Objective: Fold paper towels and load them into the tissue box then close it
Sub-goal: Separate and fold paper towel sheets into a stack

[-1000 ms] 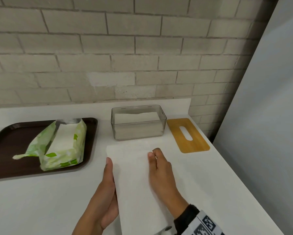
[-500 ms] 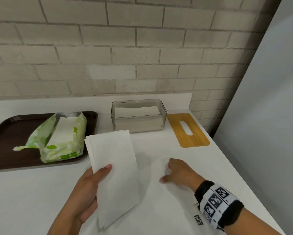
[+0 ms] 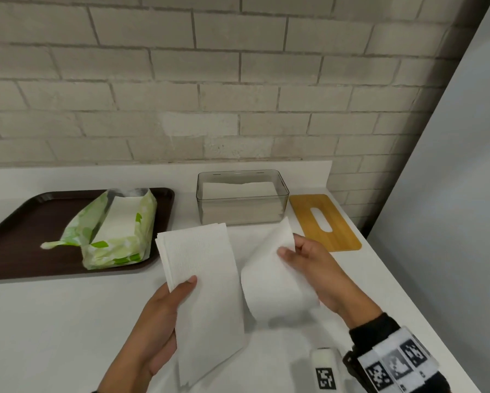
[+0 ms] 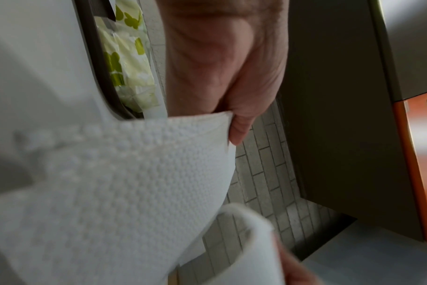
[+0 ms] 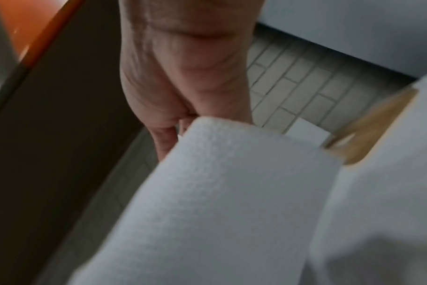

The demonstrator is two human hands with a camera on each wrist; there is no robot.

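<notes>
My left hand [image 3: 164,316] holds a folded stack of white paper towels [image 3: 201,285] above the counter, thumb on top; the left wrist view shows the embossed stack [image 4: 124,173] pinched at its edge. My right hand [image 3: 309,262] pinches a single white paper towel [image 3: 272,282] that curls over in a loop beside the stack; the same towel [image 5: 219,202] fills the right wrist view. Behind them stands the clear tissue box [image 3: 242,198], lid off, with paper towels inside. Its wooden lid [image 3: 324,222] with an oval slot lies flat to the right of the box.
A dark brown tray [image 3: 20,236] at the left carries an opened green-and-white paper towel pack [image 3: 116,231]. A brick wall runs behind the white counter [image 3: 54,321]. A grey panel closes the right side. The counter's right edge is near my right wrist.
My left hand has lifted the folded stack off the counter and shifted it left. My right hand moved right, then picked up a single towel, which now curls up from the counter.
</notes>
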